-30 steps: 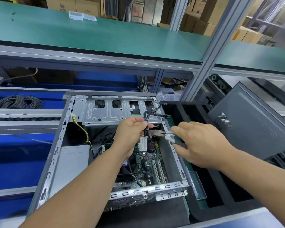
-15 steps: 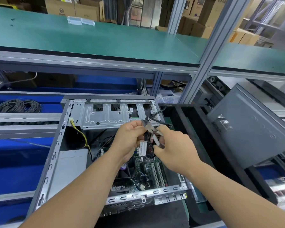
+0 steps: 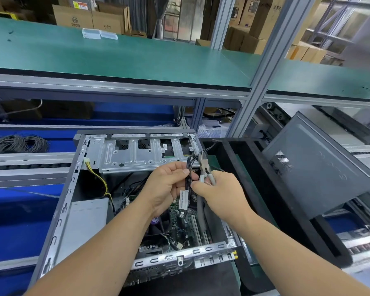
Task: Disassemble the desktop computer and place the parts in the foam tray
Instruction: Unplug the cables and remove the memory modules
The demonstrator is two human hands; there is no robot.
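Disassembly looks early: left hand [image 3: 169, 186] grips cable bundle [image 3: 189, 167], right hand [image 3: 220, 193] grips pliers [image 3: 203, 162]; motherboard [image 3: 184, 227] remains in case [image 3: 73, 189], foam tray [image 3: 239, 167] apparently empty.

Both hands meet above the open grey metal computer case [image 3: 77, 189]. The left hand [image 3: 167, 186] grips a bundle of black cables [image 3: 189, 167], and just right of it the right hand [image 3: 220, 193] holds grey-handled pliers [image 3: 204, 165]. Below the hands lies the green circuit board [image 3: 179, 223]; behind them, the perforated steel drive cage [image 3: 137, 152]. Right of the right hand sits the black foam tray [image 3: 254, 178], with a dark grey metal side panel [image 3: 320, 167] leaning beyond it.
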